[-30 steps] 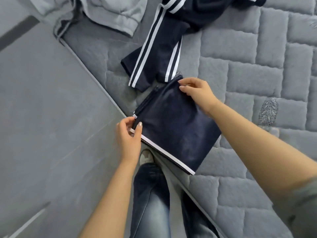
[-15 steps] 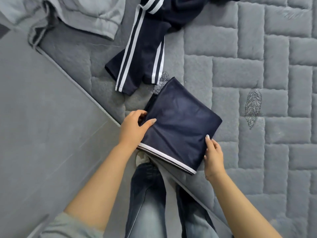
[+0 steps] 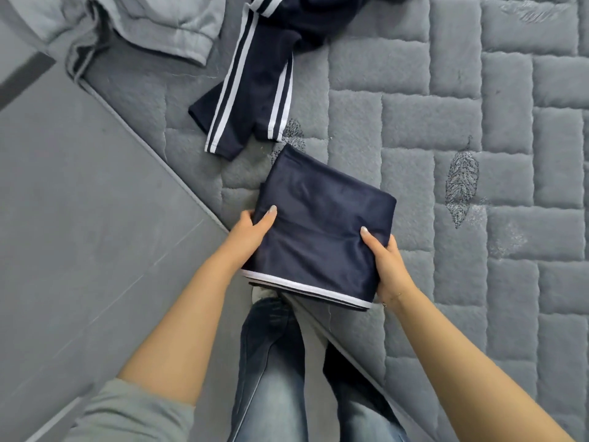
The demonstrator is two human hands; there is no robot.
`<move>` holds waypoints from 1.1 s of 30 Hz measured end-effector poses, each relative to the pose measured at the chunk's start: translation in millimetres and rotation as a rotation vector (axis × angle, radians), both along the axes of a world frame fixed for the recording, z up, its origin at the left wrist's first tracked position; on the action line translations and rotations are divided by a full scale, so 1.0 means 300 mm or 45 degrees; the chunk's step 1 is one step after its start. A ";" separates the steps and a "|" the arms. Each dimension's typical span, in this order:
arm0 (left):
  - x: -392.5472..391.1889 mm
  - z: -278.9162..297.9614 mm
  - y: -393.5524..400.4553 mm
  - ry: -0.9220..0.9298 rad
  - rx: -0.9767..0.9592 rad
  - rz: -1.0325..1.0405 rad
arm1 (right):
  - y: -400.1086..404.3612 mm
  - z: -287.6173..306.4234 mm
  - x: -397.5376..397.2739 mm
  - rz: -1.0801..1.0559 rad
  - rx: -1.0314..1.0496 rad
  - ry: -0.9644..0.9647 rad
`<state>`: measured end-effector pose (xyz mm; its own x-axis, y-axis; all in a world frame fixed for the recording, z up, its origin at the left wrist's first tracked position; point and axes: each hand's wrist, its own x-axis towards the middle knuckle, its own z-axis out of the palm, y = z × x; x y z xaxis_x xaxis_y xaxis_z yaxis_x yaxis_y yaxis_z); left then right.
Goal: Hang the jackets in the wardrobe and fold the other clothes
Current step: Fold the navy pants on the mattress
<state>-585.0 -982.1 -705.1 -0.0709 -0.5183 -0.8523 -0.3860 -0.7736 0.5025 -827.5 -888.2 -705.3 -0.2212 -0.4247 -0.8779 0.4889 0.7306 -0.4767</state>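
Observation:
A navy garment folded into a square (image 3: 322,224), with a white stripe along its near edge, sits at the edge of the grey quilted bed cover (image 3: 478,122). My left hand (image 3: 250,232) grips its left side, thumb on top. My right hand (image 3: 384,263) grips its right near corner, thumb on top. Beyond it lies an unfolded navy garment with white side stripes (image 3: 255,87). A light grey garment (image 3: 165,20) lies crumpled at the far left of the bed.
The grey tiled floor (image 3: 79,234) fills the left side. My legs in blue jeans (image 3: 271,362) stand against the bed's edge, right below the folded garment.
My right hand went from the garment's far corner to its near right side and took hold. My left hand shifted along the left edge. The folded square now rests between both hands.

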 end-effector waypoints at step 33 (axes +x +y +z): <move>0.669 1.876 2.049 -0.338 -0.886 2.046 | 0.803 1.711 1.278 2.140 -0.991 -0.702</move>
<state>-384.3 -367.4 -142.3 0.9146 -0.1682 -0.3676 0.3499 -0.1263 0.9282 -444.1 -647.3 -192.2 0.9597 -0.1469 -0.2396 -0.1928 0.2762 -0.9416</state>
